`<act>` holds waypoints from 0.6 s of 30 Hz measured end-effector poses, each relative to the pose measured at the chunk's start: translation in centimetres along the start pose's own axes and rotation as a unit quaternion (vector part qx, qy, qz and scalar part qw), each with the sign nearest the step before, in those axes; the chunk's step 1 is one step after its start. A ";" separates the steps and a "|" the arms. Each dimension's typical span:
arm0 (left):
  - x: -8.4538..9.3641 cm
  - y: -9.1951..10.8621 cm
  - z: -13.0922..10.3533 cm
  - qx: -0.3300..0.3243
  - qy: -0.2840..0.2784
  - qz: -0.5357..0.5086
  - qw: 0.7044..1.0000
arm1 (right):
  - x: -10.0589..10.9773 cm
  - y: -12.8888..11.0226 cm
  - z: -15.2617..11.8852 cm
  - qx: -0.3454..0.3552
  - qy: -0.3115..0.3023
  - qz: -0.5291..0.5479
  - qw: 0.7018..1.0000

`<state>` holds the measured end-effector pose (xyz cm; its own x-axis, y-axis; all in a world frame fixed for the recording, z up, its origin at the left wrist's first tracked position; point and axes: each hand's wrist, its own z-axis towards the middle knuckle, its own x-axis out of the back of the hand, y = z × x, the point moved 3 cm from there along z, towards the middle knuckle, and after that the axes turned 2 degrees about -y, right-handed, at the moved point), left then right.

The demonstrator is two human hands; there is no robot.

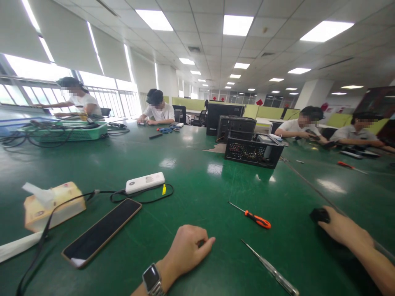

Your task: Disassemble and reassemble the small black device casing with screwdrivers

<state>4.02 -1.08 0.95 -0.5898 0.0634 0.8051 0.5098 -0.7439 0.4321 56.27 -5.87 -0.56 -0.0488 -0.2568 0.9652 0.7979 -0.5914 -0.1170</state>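
My left hand [191, 248] rests on the green tabletop with its fingers curled and the thumb stretched forward. A dark spot shows between thumb and fingers, and I cannot tell whether it is a thing or shadow. My right hand [342, 228], far to the right, is closed on a small black object [319, 215] whose kind I cannot make out. Between my hands lie an orange-and-black screwdriver [257, 219] and a slim screwdriver with a clear handle [273, 271]. Left of my left hand lies a smartphone [103, 232], face up.
A white device [145, 182] with a black cable and a tissue pack [54, 205] are on the left. Behind them stands a green basket [70, 132] of cables. An open black computer case [253, 149] stands mid-table. Several people sit around the table; another screwdriver [347, 165] lies right.
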 end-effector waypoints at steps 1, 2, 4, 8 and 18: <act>0.0 0.0 0.0 0.001 0.001 0.002 1.000 | 0.2 -0.9 -0.2 0.020 -0.019 0.010 1.000; 0.0 -0.1 0.0 0.003 0.001 0.002 1.000 | 0.7 -2.3 -0.7 0.045 -0.032 0.023 0.998; 0.1 0.0 0.0 0.006 -0.001 0.000 1.000 | 2.3 -6.1 -2.4 0.113 -0.037 0.060 0.991; 0.2 0.1 0.2 0.014 -0.011 -0.018 1.000 | 6.3 -16.4 -9.1 0.313 -0.111 0.169 0.928; 1.4 -0.6 0.3 0.026 0.038 -0.110 0.993 | 6.4 -31.3 -19.2 0.531 -0.236 0.168 0.796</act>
<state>3.09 -0.30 1.96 -0.7354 0.1688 0.6563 0.3932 -0.6825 0.6161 19.39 -3.68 4.79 0.3049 0.2005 0.9310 0.7885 0.4951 -0.3648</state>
